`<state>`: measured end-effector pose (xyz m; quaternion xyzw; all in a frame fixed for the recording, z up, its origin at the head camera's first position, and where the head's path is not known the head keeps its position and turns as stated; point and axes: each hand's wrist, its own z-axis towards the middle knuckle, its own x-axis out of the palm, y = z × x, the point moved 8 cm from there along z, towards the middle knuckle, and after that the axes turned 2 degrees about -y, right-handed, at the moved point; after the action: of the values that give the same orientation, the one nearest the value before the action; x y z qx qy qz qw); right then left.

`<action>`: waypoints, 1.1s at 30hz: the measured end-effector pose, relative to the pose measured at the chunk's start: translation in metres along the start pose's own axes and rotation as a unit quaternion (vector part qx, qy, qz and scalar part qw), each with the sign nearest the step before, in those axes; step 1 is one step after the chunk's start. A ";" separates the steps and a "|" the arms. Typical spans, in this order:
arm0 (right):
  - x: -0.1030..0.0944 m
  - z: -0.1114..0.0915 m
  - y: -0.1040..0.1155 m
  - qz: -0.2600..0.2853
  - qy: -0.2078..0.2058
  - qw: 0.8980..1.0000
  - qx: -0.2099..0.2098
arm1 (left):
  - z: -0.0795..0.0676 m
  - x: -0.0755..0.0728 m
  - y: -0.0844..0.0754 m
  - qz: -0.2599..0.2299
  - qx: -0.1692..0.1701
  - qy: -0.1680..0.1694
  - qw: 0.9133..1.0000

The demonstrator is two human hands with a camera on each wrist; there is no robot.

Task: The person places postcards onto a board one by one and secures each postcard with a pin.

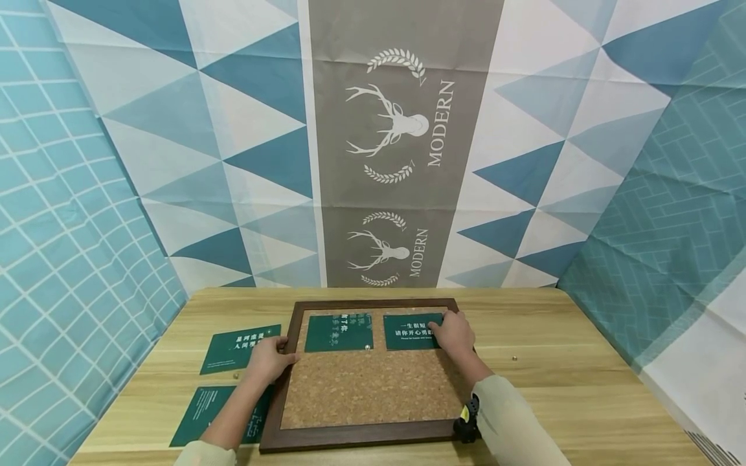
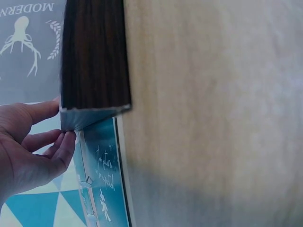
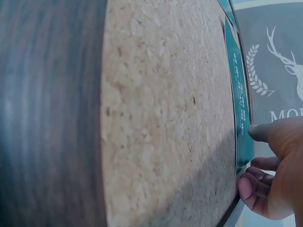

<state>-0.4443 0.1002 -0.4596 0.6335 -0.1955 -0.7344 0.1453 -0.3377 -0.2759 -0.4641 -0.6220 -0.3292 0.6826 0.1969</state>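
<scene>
A stage-like tabletop corner, its surroundings dressed with printed sheets; the kind of room beyond cannot be told. A wood-grain table (image 1: 542, 388) runs up to a creased backdrop (image 1: 402, 188) at 12 o'clock, printed with triangles, sideways deer heads and "MODERN". A rumpled blue tile-print sheet (image 1: 76, 226) hangs at 9 o'clock, and a teal herringbone-print sheet (image 1: 682, 181) at about 2 o'clock.

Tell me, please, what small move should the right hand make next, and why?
Perhaps the right hand should fetch the small tack-like piece lying to its right, for the right card. A similar shiny piece sits at the lower right corner of the left card; the hand partly hides the right card's right end. The left hand grips the frame.
</scene>
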 end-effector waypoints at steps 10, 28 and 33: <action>-0.014 0.000 -0.002 0.021 -0.015 0.999 -0.025 | -0.001 0.000 0.002 0.003 -0.003 -0.001 1.000; -0.057 -0.008 -0.045 0.027 -0.004 0.999 -0.021 | 0.000 0.000 0.002 0.011 0.000 0.003 1.000; -0.064 -0.010 -0.064 0.028 -0.002 0.999 -0.016 | 0.000 0.000 0.001 0.010 0.001 0.003 1.000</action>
<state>-0.4221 0.1850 -0.4346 0.6238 -0.2017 -0.7344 0.1756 -0.3375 -0.2762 -0.4646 -0.6271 -0.3220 0.6828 0.1919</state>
